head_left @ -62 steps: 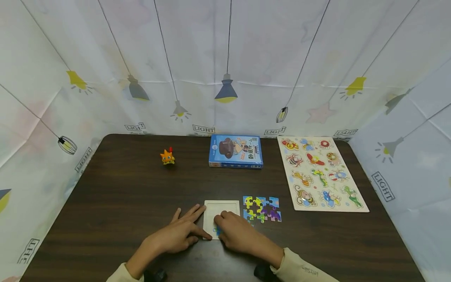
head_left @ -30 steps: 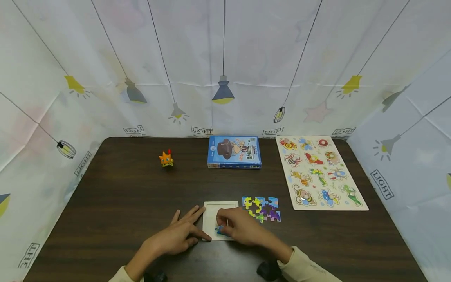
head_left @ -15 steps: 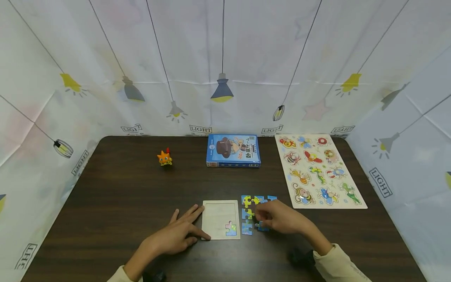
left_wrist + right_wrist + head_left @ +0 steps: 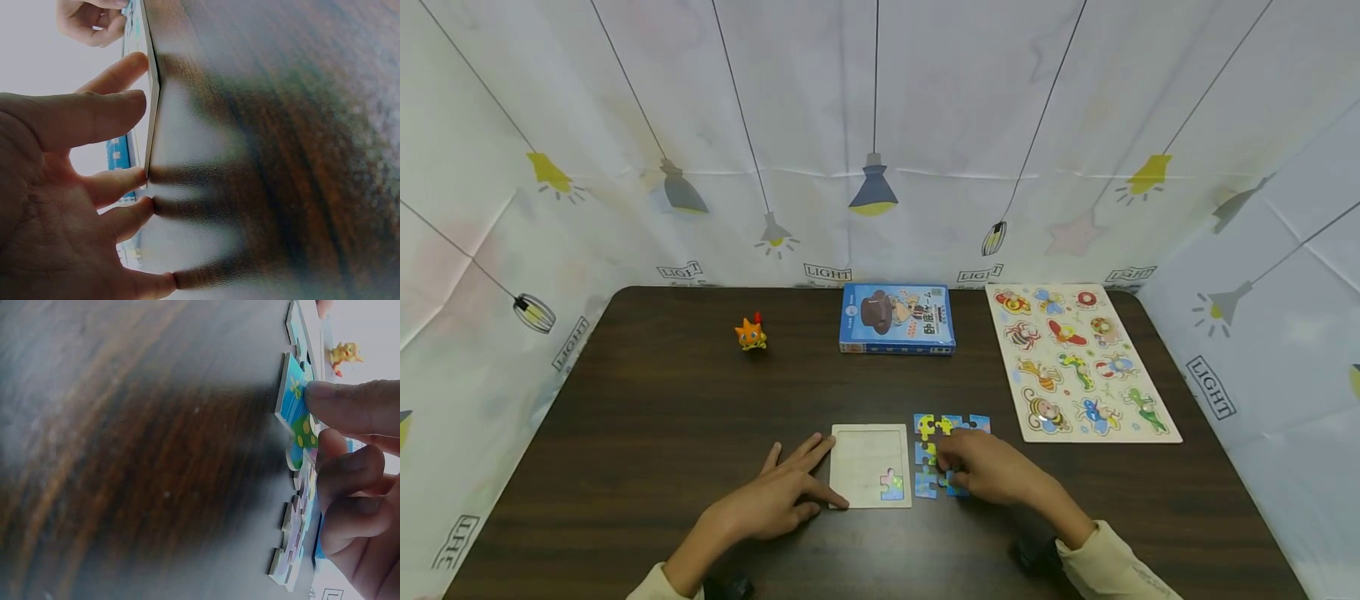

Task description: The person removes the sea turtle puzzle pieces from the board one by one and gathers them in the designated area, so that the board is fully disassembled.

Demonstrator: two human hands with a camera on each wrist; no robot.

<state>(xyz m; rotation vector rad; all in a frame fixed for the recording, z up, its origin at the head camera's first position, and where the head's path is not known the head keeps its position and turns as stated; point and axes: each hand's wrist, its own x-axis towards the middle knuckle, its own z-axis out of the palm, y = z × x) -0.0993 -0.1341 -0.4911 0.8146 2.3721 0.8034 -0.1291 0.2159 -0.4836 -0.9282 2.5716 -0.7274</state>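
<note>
My left hand (image 4: 775, 498) lies with spread fingers at the left side of a pale square puzzle tray (image 4: 857, 467), fingertips at its edge and on the table. One jigsaw piece (image 4: 892, 487), blue with pink and green, sits in the tray's lower right corner. My right hand (image 4: 992, 468) is over the loose jigsaw pieces (image 4: 926, 454) right of the tray. In the right wrist view, its thumb (image 4: 331, 400) and index finger pinch a blue jigsaw piece (image 4: 292, 394) with green and yellow spots; the other fingers are curled. Some pieces behind the hand are hidden.
A blue box (image 4: 897, 321) lies at the back of the dark table (image 4: 685, 400). A small orange toy figure (image 4: 751, 335) stands to its left. On the right lies a large board with insect pictures (image 4: 1078, 367). A printed curtain (image 4: 955, 100) hangs behind.
My right hand has left a jigsaw piece in the tray's lower right corner and moved right to the loose pieces. The left hand has stayed at the tray.
</note>
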